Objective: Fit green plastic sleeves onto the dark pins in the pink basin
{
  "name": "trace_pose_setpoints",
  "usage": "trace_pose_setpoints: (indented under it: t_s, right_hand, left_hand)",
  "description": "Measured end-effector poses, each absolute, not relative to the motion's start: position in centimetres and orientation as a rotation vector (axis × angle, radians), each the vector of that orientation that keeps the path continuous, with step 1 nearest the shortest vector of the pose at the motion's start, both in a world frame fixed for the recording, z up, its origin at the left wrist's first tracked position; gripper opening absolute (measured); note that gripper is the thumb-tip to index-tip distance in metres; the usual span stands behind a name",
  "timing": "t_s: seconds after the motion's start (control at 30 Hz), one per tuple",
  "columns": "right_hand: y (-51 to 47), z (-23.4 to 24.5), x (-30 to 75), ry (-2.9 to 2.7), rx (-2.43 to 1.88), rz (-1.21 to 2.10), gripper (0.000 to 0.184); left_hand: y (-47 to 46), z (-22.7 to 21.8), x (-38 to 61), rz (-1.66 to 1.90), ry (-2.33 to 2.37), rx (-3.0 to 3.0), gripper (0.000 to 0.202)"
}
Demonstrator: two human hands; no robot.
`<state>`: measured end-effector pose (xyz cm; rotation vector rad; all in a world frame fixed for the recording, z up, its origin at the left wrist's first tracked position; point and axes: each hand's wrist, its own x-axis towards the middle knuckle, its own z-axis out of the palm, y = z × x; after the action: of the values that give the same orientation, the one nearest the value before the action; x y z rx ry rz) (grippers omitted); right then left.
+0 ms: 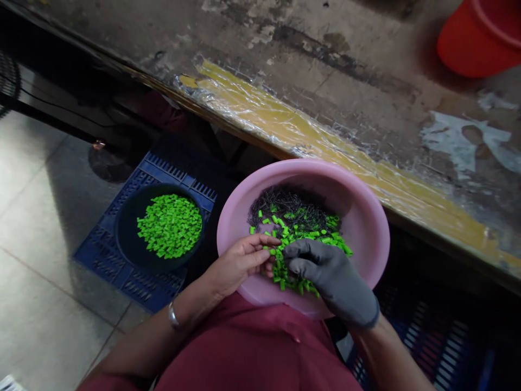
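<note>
Cylinders, small green plastic, lay in round pink plastic basin, near side. Bare left hand, grey-gloved right hand close together above; couldn't tell grips. Piece-by-piece handling, seemingly; next move needed fingertip precision.

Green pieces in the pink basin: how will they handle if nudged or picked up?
The green pieces probably roll when nudged: several look like short cylinders. Likely light, being tiny beside the bare left hand. Probably fairly stiff too, since they keep their shape heaped in the pink basin.
</note>
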<state>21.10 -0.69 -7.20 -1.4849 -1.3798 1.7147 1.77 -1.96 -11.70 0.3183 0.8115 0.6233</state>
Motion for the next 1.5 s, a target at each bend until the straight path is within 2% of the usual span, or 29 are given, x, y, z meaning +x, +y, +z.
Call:
trace_pose_setpoints:
  t_s: [0.27,0.6,1.03,1.13,1.33,1.5]
  right_hand:
    - [-1.2,-7.1,20.1,-1.462,-1.570,1.467,0.014]
    - [-3.0,-8.1,19.6,-2.009,-1.542,0.585,0.017]
    - [-3.1,-8.2,19.1,-2.343,-1.486,0.226,0.025]
    - [-3.3,-8.6,18.7,-2.296,-1.515,0.271,0.024]
    - [-3.2,-9.5,18.1,-1.923,-1.644,0.561,0.018]
    - [-2.7,-9.1,17.6,-1.553,-1.734,0.927,0.016]
  left_hand:
    - [-1.4,-11.4,2.2,0.659,0.906,0.362,0.027]
    - [-1.4,-11.8,2.5,0.663,0.856,0.171,0.026]
    - [-1.4,-11.8,2.8,0.591,0.722,0.092,0.025]
    - [-1.6,-11.8,2.9,0.612,0.730,0.097,0.026]
    - [-2.0,-11.6,4.1,0.757,0.889,0.169,0.030]
    - [-1.6,-11.5,4.2,0.899,1.051,0.505,0.019]
